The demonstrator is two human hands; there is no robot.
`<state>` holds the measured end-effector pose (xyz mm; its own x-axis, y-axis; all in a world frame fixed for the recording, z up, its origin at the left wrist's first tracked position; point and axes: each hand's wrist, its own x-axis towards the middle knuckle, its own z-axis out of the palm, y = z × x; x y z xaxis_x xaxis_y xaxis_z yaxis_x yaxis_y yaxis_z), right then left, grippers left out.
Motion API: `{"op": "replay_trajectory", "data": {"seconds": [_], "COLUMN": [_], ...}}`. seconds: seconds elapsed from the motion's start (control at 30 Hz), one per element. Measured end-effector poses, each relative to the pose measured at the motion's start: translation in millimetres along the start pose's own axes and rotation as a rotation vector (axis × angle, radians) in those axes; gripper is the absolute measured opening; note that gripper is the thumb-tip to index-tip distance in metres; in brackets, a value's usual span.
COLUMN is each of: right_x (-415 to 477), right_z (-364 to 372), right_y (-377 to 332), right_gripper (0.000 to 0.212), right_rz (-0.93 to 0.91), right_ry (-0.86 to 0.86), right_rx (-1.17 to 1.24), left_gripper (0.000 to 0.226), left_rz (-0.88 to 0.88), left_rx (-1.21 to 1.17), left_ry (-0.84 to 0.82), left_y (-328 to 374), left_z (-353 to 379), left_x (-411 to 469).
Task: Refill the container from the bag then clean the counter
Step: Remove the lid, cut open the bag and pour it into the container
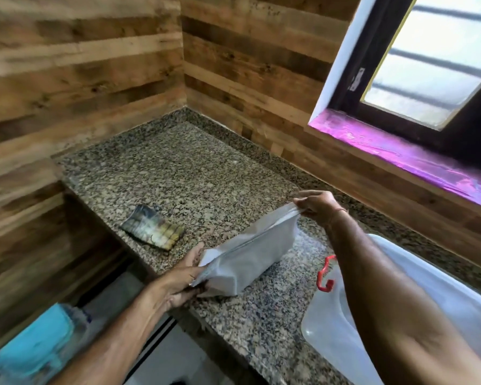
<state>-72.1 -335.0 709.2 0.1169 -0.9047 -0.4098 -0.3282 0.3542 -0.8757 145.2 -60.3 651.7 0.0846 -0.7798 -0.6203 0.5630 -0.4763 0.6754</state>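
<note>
1. The right hand point(315, 205) pinches the far top corner of the white bag point(250, 257) and pulls it taut. The left hand point(182, 279) grips the near end, fingers curled round it. The bag's base rests on the granite counter point(195, 173), just left of the translucent container point(331, 329).
2. I cannot tell whether the bag's mouth is sealed. If it gives way under this stretch, I'd expect the contents to burst onto the counter.
3. The container lies partly under the right forearm, so a careless swing across could knock it.
4. I cannot tell whether its lid is off. Tipping the bag before that is settled would spill short.
5. The folded cloth point(153, 231) lies apart to the left, so a spill could spread before I reach it.
</note>
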Motion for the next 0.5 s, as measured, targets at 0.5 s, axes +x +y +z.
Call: {"op": "replay_trajectory", "data": {"seconds": [0.5], "right_x": [14], "right_z": [-12], "right_y": [-9], "right_gripper": [0.033], "right_rz": [-0.062], "right_ry": [-0.342], "right_rx": [-1.15], "left_gripper": [0.053], "left_rz": [0.116], "left_rx": [0.208], "left_ry": [0.121], "left_y": [-13], "left_z": [-9], "left_x": [32]}}
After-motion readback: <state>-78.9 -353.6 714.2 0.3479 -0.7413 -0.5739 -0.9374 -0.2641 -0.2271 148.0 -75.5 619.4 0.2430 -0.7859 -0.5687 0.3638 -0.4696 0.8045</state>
